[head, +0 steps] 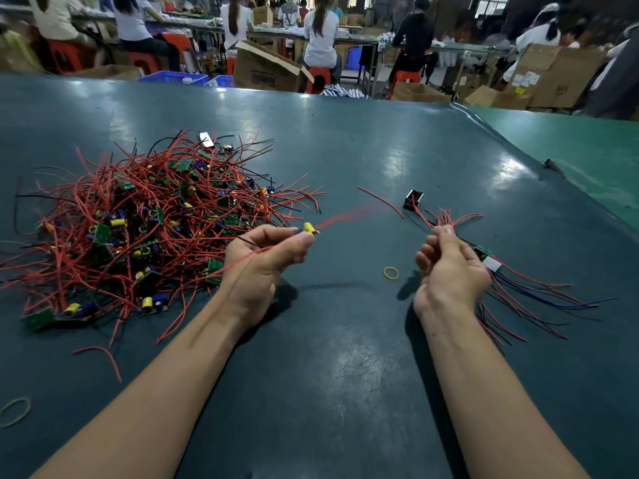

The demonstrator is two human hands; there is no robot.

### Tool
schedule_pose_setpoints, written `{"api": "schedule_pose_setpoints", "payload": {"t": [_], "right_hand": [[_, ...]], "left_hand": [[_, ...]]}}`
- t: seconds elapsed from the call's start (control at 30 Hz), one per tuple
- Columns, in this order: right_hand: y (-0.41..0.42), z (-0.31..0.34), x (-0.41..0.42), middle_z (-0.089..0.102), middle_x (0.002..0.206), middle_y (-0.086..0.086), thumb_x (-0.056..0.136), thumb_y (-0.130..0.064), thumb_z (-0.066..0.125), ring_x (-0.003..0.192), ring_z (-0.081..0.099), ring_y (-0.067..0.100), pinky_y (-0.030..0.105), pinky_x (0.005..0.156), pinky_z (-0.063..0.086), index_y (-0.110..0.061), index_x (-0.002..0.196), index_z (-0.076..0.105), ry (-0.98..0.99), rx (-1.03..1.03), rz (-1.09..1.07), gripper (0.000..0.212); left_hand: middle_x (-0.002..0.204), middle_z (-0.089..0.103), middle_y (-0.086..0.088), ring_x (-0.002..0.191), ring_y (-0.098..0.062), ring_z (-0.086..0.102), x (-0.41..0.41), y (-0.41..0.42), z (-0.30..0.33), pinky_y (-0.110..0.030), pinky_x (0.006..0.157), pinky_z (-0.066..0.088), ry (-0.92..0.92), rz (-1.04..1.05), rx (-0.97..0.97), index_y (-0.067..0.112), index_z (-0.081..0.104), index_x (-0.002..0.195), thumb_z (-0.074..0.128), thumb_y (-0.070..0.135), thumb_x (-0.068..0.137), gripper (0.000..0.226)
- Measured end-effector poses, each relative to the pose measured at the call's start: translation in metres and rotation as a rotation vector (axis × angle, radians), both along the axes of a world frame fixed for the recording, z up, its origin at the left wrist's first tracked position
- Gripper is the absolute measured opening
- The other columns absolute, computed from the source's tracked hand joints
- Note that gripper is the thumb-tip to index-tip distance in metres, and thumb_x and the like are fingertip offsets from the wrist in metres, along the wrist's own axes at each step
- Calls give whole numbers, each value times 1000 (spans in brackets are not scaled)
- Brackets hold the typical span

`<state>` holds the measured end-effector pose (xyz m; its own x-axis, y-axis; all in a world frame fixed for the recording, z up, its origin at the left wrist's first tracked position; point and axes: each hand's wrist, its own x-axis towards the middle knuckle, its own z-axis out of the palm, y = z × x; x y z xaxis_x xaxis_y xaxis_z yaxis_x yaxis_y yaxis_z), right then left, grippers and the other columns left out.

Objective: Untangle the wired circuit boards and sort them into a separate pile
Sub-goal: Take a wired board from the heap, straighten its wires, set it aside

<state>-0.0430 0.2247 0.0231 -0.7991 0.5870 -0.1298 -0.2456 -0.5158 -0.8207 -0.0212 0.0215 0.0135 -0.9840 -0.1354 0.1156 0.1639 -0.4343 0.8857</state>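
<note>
Now my left hand [266, 257] pinches one wired circuit board [308, 227] just beside the tangled pile [138, 219], its red wire blurred. My right hand [446, 267] grips a sorted bundle [491, 261] near a yellow rubber band [391, 273]; the blue crates [173, 77] behind the green table [345, 160] hide their contents.

ok counting: two hands, left hand [266, 257] and right hand [449, 267]. One big tangled pile [145, 216] of wired boards toward the table's [345, 357] left edge, way too many to count. One small sorted bunch [501, 271] by the right edge. Two rubber bands: one [391, 273] mid-table, another [15, 411] at the near left edge. One loose red wire [380, 201], one little black box [413, 200]
</note>
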Motion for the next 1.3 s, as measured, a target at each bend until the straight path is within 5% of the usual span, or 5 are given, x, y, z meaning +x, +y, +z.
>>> {"api": "schedule_pose_setpoints", "payload": {"t": [0.43, 0.67, 0.83, 1.07, 1.3], "right_hand": [[-30, -1, 23, 56, 62, 0, 79, -33, 65, 41, 35, 4, 12, 32, 24, -9, 100, 75, 14, 279, 1050, 33], [-30, 1, 27, 37, 56, -3, 78, -30, 69, 40, 25, 3, 13, 35, 21, -13, 93, 78, 11, 359, 1077, 24], [-31, 0, 26, 55, 48, -2, 74, -28, 72, 31, 30, 2, 11, 31, 25, -12, 67, 74, 52, 308, 985, 18], [-33, -7, 19, 69, 72, 3, 80, -29, 70, 40, 28, 6, 14, 37, 24, -14, 85, 80, 27, 316, 888, 18], [-37, -10, 20, 37, 50, -1, 72, -39, 75, 39, 28, 10, 17, 37, 25, -12, 73, 76, 28, 422, 833, 27]], "left_hand": [[80, 67, -12, 67, -20, 61, 15, 2, 11, -32, 70, 55, -226, -664, 107, 2, 76, 95, 50, 11, 77, 33], [67, 48, -3, 56, -14, 41, 12, 10, 8, -28, 58, 46, -289, -713, -9, 15, 65, 79, 51, 23, 79, 16], [67, 53, -5, 55, -15, 48, 8, 12, 2, -30, 61, 51, -286, -642, -97, 8, 59, 97, 62, 33, 89, 27], [66, 60, -12, 53, -18, 56, 12, 15, 5, -31, 58, 56, -238, -443, -85, -1, 63, 94, 55, 18, 92, 20], [63, 61, -11, 51, -18, 56, 19, 21, 9, -29, 53, 56, -189, -330, -178, 4, 58, 86, 54, 18, 95, 17]]}}
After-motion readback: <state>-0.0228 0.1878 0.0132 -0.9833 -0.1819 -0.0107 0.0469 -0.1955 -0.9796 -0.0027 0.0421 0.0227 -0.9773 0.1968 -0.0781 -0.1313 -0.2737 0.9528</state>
